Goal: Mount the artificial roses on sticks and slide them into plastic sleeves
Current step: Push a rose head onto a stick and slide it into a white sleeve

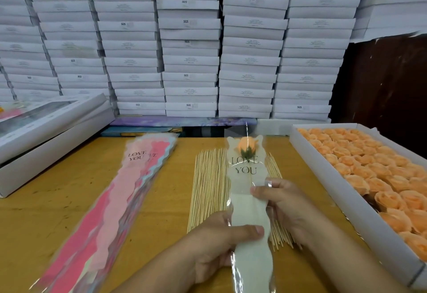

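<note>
Left hand (pixel 221 239): grips the lower part of the white plastic sleeve (pixel 250 214), thumb pressed across its front.
Right hand (pixel 283 202): pinches the sleeve higher up, just under the "LOVE YOU" print, fingertips on its right edge.
Orange rose (pixel 246 145): already inside the sleeve's top, green calyx below it, thin stick running down inside.
Bamboo sticks (pixel 209 188): spread flat on the wooden table (pixel 69 200), beneath the sleeve.
Rose tray (pixel 323 172): white box at right, full of orange roses.
Spare sleeves (pixel 111 211): pink stack lying at left.
</note>
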